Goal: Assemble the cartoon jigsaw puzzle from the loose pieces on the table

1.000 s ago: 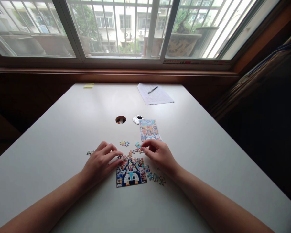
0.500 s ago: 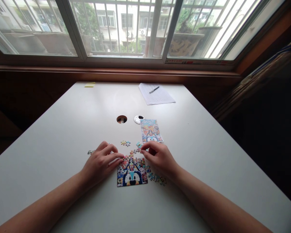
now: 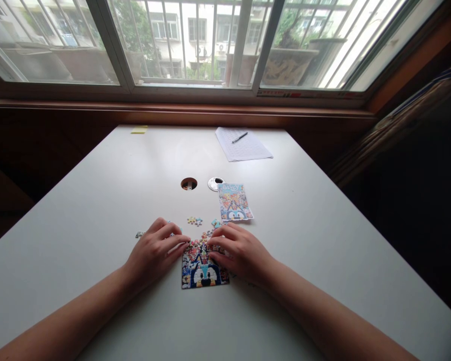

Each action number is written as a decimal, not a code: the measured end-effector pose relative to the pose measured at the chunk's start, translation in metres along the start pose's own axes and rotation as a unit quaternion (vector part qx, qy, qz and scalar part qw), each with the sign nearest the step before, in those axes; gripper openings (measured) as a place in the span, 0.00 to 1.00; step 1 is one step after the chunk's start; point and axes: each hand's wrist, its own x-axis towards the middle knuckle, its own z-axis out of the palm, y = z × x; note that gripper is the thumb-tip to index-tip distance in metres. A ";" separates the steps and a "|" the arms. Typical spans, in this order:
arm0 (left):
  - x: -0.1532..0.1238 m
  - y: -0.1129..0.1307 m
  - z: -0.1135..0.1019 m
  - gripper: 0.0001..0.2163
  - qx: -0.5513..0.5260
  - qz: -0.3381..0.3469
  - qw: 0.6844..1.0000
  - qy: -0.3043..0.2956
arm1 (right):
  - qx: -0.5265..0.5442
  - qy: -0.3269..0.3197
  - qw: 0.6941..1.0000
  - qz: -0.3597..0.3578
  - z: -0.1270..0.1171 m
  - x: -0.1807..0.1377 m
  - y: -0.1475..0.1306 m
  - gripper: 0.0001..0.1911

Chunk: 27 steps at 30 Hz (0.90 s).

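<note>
A partly assembled jigsaw puzzle [image 3: 205, 275] with a blue cartoon dog face lies flat on the white table. My left hand [image 3: 158, 246] is at its upper left edge, thumb and forefinger closed there; whether a loose piece is between them is hidden. Over the upper right part of the puzzle rests my right hand [image 3: 240, 250], fingers stretched and a gap between forefinger and thumb, with no piece visible in it. Loose puzzle pieces [image 3: 194, 221] lie above the puzzle, and a light blue piece [image 3: 215, 223] sits just beyond my right fingers.
A picture card [image 3: 234, 201] with the same dog lies behind my right hand. Two round cable holes, one open [image 3: 189, 184] and one with a metal ring [image 3: 212, 184], are farther back. Paper sheets [image 3: 248, 149] with a pen [image 3: 239, 138] and yellow sticky notes [image 3: 139, 130] lie near the window.
My right hand has moved left and slightly nearer, from the loose pieces onto the puzzle's upper right part. Its pinch has opened; it now covers most pieces on the right. My left hand stays put.
</note>
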 end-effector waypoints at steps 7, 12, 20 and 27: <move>0.002 0.001 0.000 0.05 -0.011 0.004 1.000 -0.003 | 0.003 0.000 1.000 -0.010 0.001 0.000 0.001 0.07; 0.004 0.002 -0.001 0.05 -0.010 0.007 1.000 -0.010 | 0.000 -0.004 1.000 -0.009 0.001 0.001 0.000 0.07; 0.004 0.003 0.000 0.04 0.000 0.015 1.000 -0.013 | -0.027 -0.014 0.999 -0.028 0.002 0.001 -0.002 0.13; 0.006 0.005 0.000 0.04 0.000 0.015 1.000 -0.012 | -0.060 -0.039 0.996 -0.060 -0.001 0.005 -0.009 0.13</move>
